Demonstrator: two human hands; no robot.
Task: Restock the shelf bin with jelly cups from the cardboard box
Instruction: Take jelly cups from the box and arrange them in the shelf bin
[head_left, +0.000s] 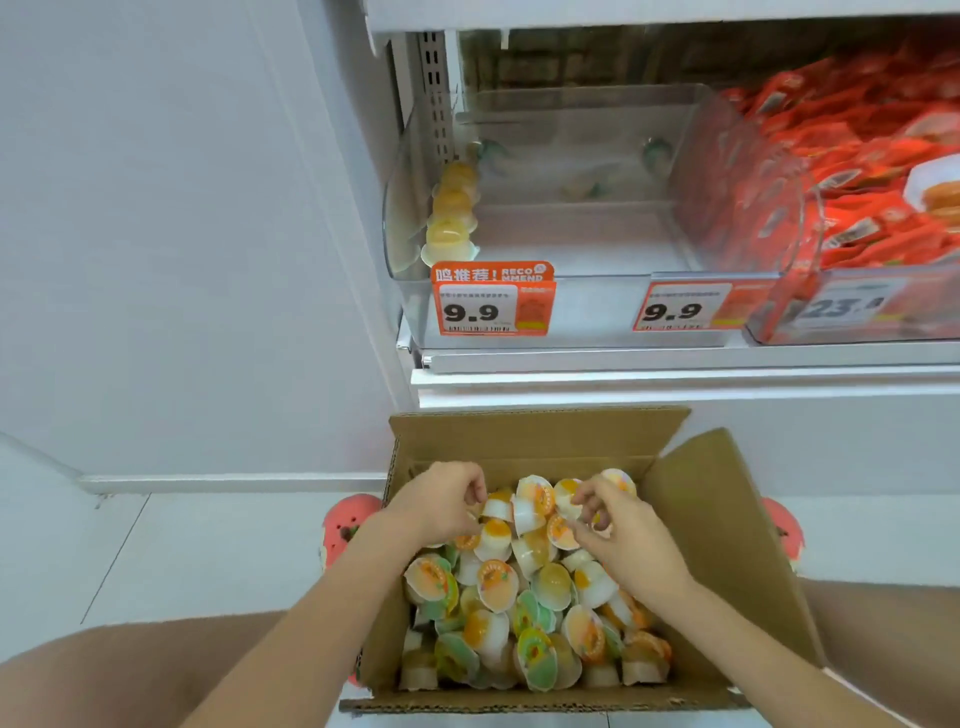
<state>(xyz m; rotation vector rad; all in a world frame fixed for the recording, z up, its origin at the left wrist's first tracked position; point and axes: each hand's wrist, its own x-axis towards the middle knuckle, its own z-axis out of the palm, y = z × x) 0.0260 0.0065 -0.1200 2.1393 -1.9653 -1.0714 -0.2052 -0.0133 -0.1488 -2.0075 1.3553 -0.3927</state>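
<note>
My left hand (447, 501) is down in the cardboard box (727, 525), fingers curled and pinching a jelly cup (496, 510) at the far end of the heap. My right hand (618, 535) is beside it, fingertips curled round another of the jelly cups (563, 527). The box stands open on the floor below the shelf, flaps up, full of loose cups. Above, the clear shelf bin (561, 306) holds only a short row of yellow cups (452, 223) along its left wall. Two orange 9.9 price tags (491, 304) hang on its front. Red snack packets (852, 171) fill the bin to the right.
</note>
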